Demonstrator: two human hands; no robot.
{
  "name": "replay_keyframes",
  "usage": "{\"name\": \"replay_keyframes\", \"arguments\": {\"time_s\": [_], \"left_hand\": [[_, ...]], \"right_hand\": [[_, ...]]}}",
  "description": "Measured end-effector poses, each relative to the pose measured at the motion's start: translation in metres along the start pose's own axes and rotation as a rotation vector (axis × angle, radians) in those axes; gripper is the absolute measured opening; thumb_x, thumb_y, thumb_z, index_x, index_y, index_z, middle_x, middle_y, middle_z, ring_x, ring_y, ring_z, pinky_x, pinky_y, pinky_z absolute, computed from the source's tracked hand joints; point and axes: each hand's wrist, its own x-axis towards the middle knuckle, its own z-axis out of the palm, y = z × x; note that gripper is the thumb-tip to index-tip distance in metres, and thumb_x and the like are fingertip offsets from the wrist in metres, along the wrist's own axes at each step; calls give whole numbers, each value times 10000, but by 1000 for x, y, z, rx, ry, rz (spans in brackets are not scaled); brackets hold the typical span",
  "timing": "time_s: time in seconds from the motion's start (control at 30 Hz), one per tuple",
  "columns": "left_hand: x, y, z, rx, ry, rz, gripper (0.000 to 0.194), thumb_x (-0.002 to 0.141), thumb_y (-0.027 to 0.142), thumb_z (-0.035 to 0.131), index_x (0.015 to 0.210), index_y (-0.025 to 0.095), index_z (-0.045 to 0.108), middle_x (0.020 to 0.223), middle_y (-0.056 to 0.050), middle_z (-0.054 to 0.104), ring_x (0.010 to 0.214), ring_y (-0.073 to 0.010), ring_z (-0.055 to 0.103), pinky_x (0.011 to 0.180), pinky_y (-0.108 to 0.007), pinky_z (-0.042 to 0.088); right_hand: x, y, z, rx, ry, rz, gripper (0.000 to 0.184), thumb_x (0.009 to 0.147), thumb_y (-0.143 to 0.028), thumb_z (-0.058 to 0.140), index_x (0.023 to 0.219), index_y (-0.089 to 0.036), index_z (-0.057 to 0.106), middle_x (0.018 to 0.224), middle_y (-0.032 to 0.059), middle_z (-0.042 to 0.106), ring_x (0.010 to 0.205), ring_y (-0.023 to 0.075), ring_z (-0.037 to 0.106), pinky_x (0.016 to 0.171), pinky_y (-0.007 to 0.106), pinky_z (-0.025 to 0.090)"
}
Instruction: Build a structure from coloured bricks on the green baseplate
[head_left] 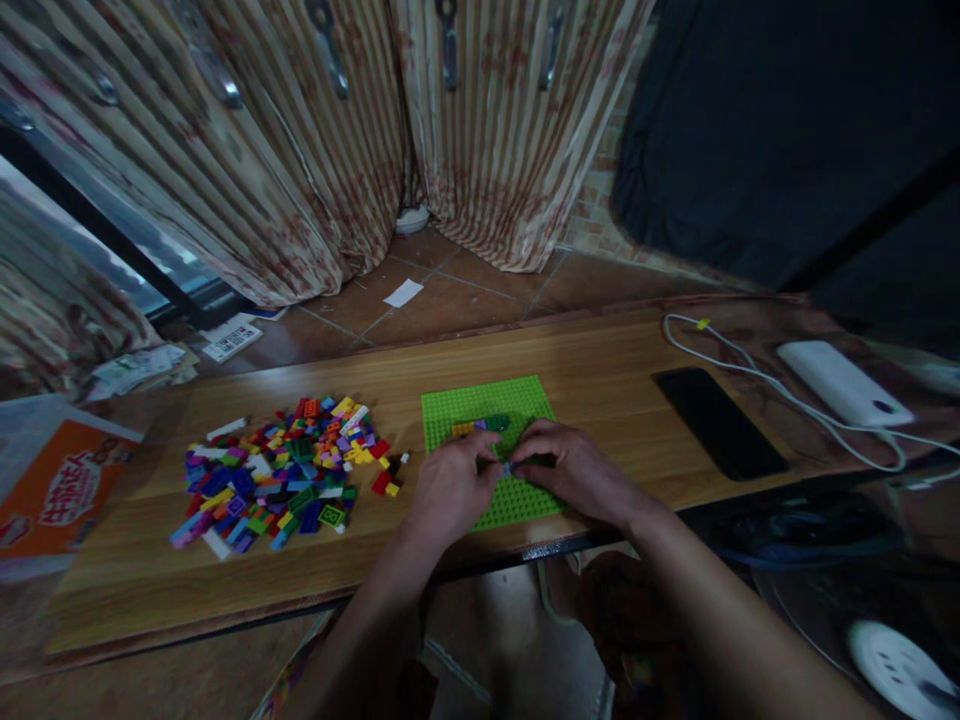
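Observation:
A green studded baseplate (480, 402) lies on the wooden board (600, 380), with a few small bricks (480, 425) stuck near its middle. My left hand (450, 487) and my right hand (577, 470) meet over the plate's lower half. Their fingertips pinch together on a tiny pale brick (508, 467) between them. A pile of several loose coloured bricks (285, 470) lies to the left of the plate, a hand's width from my left hand.
A black phone (718, 421) lies right of the plate, and a white power bank (841, 381) with a white cable (750, 372) beyond it. An orange box (56, 490) sits at far left. Striped curtains (300, 150) hang behind, over a tiled floor.

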Motion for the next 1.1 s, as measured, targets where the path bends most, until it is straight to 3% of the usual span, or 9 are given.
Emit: {"name": "replay_keyframes", "arguments": {"time_s": [0.47,1.1], "left_hand": [[4,6,3,-44,12,-115,392,801,125,595,1171,240,658,915,14,754,847,-166,680,744,-270,501],[3,10,6,100,14,-68,421,798,103,548,1155,284,679,884,9,749,885,-214,685,848,-335,515]], "right_hand": [[1,-3,5,-33,13,38,104,797,-136,692,798,-231,735,832,5,639,782,150,604,728,310,448],[3,-2,8,-82,16,91,115,752,-117,723,782,-226,746,802,17,657,768,177,612,725,331,443]]}}
